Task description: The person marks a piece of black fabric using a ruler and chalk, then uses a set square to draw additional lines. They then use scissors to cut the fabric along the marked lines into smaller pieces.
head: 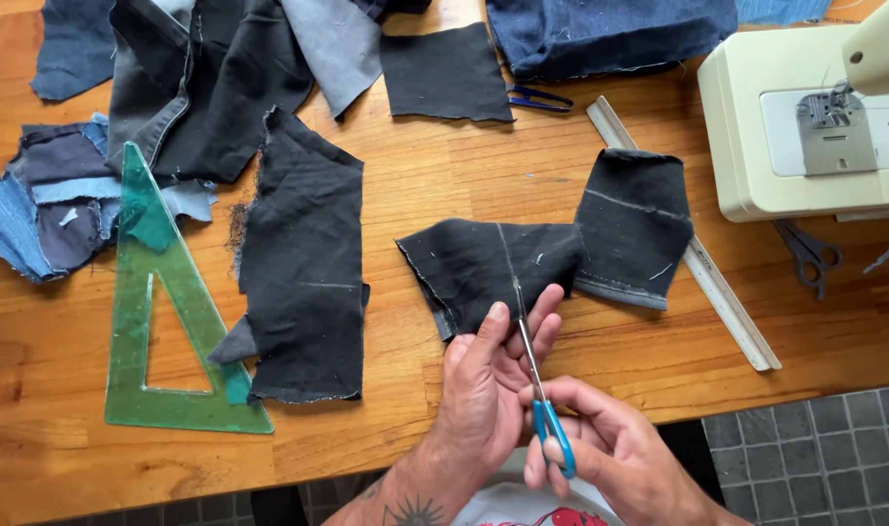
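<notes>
My left hand [488,375] pinches the near edge of a black denim strip [483,263] that lies across the wooden table [444,185], thumb on top. A white chalk line crosses the strip above my fingers. My right hand [600,448] grips blue-handled scissors [542,390]. Their blades point away from me and meet the strip's near edge at the chalk line. The strip's right end [634,224] bends upward and lies over a ruler.
A green transparent set square [147,321] and another black cloth piece [303,263] lie at left. Denim scraps [59,200] pile up at far left and back. A white sewing machine [805,117], grey scissors [810,255], small blue snips [540,98] and a long ruler [727,307] occupy the right.
</notes>
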